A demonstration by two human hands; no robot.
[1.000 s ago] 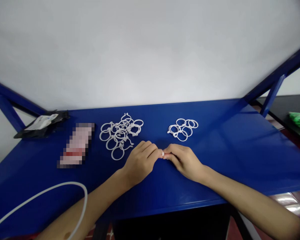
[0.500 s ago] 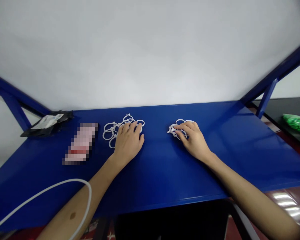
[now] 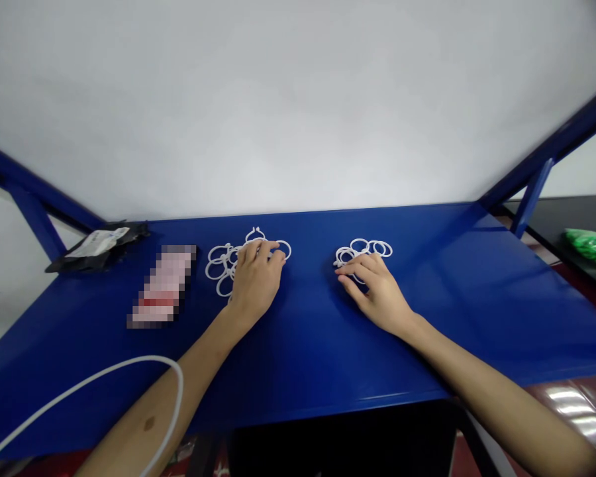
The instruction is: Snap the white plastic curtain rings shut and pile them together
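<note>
Blue table [image 3: 322,358], its top bearing two lots of white rings; lot one, the larger heap of rings [image 3: 225,257], at left centre, several overlapping, one at the far edge with two knobbed ends showing; left hand [image 3: 255,277], palm down across the right part of this heap, fingers bent over it, grip hidden, so whether closed on a ring cannot be told; lot two, the smaller cluster of rings [image 3: 358,252], at right centre, well apart from the first; right hand [image 3: 375,291], at the near edge of this cluster and covering part of it, thumb and forefinger tips slightly apart, nothing visible between them; pixelated flat item [image 3: 163,285], pink with a red band, left of the larger heap; black packet [image 3: 97,246], white label uppermost, at the far left; white cable [image 3: 151,358], looping across the left forearm
</note>
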